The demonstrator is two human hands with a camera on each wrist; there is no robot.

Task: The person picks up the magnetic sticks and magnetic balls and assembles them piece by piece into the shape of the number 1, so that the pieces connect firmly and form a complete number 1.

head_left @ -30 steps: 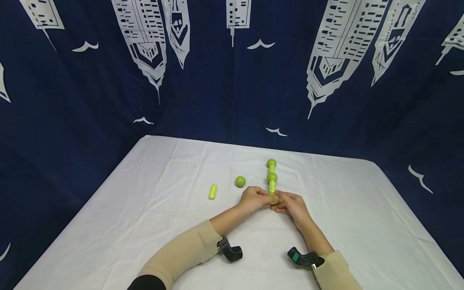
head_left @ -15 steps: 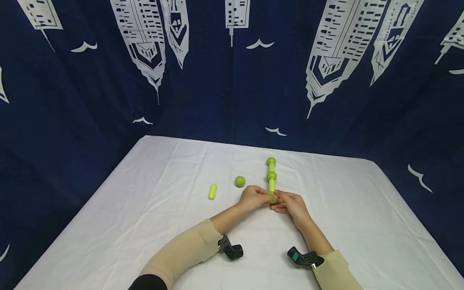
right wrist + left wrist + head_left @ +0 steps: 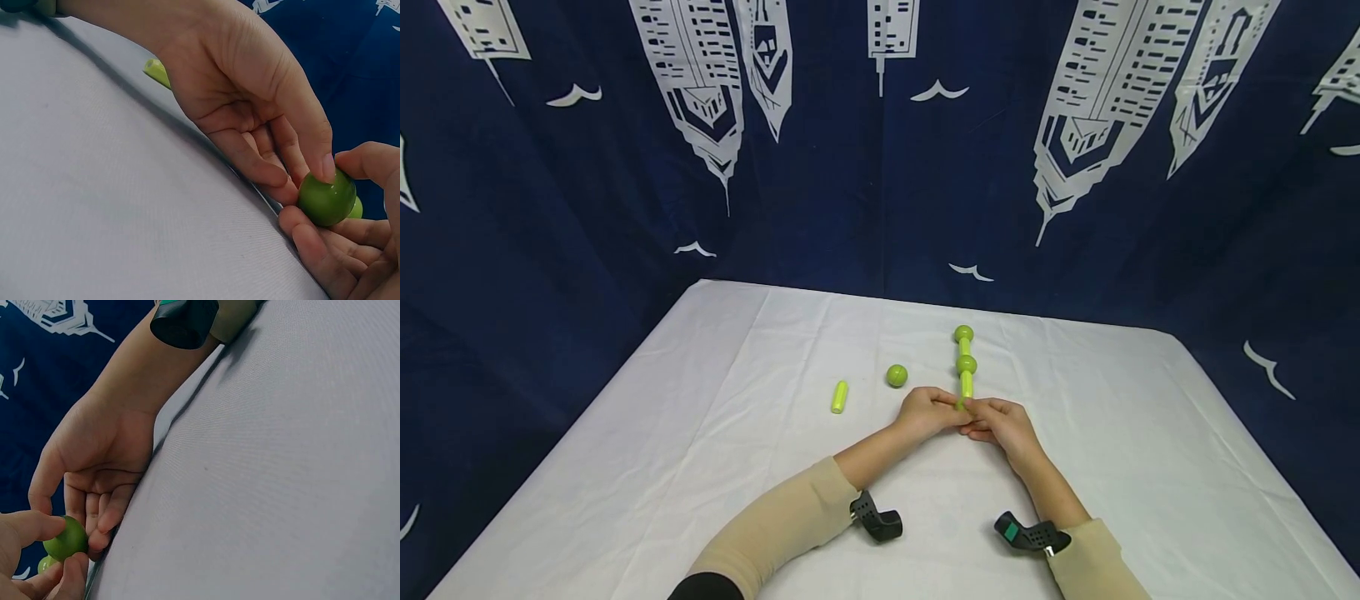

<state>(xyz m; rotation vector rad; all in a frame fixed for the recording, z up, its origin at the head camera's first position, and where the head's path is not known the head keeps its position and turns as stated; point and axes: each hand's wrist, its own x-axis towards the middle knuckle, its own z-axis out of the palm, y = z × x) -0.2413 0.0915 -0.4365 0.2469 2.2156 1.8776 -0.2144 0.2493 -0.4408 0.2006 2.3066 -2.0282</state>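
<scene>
A chain of green balls joined by yellow-green sticks (image 3: 967,385) lies on the table, running away from the hands. At its near end, my left hand (image 3: 928,414) pinches the green ball (image 3: 67,540), the thumb pressed on its side. From the other side my right hand (image 3: 1006,425) holds the same ball (image 3: 327,199) between thumb and fingers. Fingers cover most of that ball in the head view. Farther along the chain sit a middle ball (image 3: 966,364) and an end ball (image 3: 964,333).
Left of the chain, a loose green ball (image 3: 897,376) rests on the white-covered table (image 3: 760,467). A loose yellow-green stick (image 3: 839,397) lies farther left. Behind the table hangs a dark blue curtain (image 3: 880,208) with white building prints.
The chain has shifted slightly to the right and now angles a little at its near end. Both hands stay around the near ball with small finger movements; the loose pieces have not moved.
</scene>
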